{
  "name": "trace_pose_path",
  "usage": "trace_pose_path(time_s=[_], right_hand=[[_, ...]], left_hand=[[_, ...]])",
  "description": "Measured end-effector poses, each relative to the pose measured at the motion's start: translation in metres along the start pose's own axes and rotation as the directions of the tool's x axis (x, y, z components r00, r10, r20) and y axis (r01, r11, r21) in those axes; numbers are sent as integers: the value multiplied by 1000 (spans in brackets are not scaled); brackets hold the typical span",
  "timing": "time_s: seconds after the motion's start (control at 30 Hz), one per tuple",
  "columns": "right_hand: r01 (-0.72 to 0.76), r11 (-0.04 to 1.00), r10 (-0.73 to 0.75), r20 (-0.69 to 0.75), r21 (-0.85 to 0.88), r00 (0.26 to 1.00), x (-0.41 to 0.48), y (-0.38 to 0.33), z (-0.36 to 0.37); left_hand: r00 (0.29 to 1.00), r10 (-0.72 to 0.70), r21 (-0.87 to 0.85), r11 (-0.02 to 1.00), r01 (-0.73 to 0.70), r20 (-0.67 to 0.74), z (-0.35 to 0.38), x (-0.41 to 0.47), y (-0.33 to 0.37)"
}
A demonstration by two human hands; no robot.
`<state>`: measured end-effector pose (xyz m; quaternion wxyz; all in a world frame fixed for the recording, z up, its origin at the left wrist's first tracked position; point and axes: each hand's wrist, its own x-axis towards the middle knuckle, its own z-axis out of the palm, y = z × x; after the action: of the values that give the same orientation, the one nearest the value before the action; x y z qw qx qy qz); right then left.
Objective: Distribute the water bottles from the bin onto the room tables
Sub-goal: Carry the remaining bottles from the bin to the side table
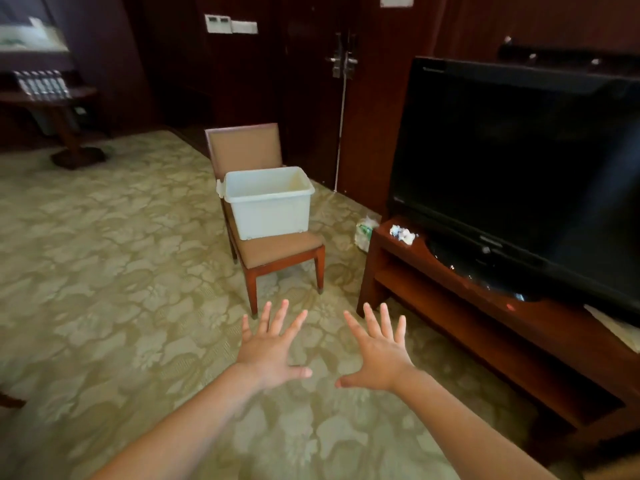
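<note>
Over at the far left, a dark pedestal side table (67, 128) stands near the wall, and on its top sits a row of what look like water bottles (41, 84), too blurred to count. A pale, leaf-patterned carpet (104, 254) covers the floor from there across the room. Higher up on the dark panelled wall are white wall switches (230, 25). Below them, near the middle, a wooden chair (244, 148) with a tan padded back and seat stands on the carpet, and the white plastic bin (270, 216) rests upright on its seat, towards the back, close against the backrest; from this angle only its pale inner walls show. In front of the chair, lower in view, the left hand (273, 351) is held out palm down over the carpet, fingers straight and spread wide, holding nothing and touching nothing. Metal door handles (343, 62) show on the dark doors behind. The right hand (377, 355) is just beside the left, likewise palm down with its fingers fanned apart and free of any object, the two thumbs pointing towards each other without meeting. Beyond it, a crumpled plastic bag (365, 233) lies on the carpet against the end of a reddish wooden TV stand (372, 268). A wad of crumpled paper (401, 233) sits on the stand's near corner, and a large black television (519, 150), its screen dark, stands on top and fills the right side.
</note>
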<state>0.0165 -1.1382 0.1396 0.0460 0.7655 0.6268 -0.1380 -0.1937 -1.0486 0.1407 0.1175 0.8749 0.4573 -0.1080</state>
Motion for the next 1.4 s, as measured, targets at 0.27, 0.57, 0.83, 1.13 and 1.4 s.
trace_pose_path(time_s=[0.27, 0.57, 0.83, 1.13, 1.4], right_hand=[[178, 983, -177, 25, -44, 984, 157, 38, -63], [231, 972, -231, 8, -51, 973, 359, 44, -106], [234, 971, -237, -70, -49, 969, 562, 22, -193], [273, 960, -275, -29, -61, 961, 736, -10, -214], [358, 933, -356, 50, -30, 933, 925, -26, -231]], left_hand=[[990, -142, -81, 987, 141, -11, -44, 116, -18], [977, -213, -71, 975, 210, -33, -84, 298, -87], [965, -235, -59, 972, 229, -121, -177, 470, -181], [945, -317, -21, 948, 317, -82, -227, 594, -263], [918, -394, -35, 919, 393, -44, -241, 735, -339]])
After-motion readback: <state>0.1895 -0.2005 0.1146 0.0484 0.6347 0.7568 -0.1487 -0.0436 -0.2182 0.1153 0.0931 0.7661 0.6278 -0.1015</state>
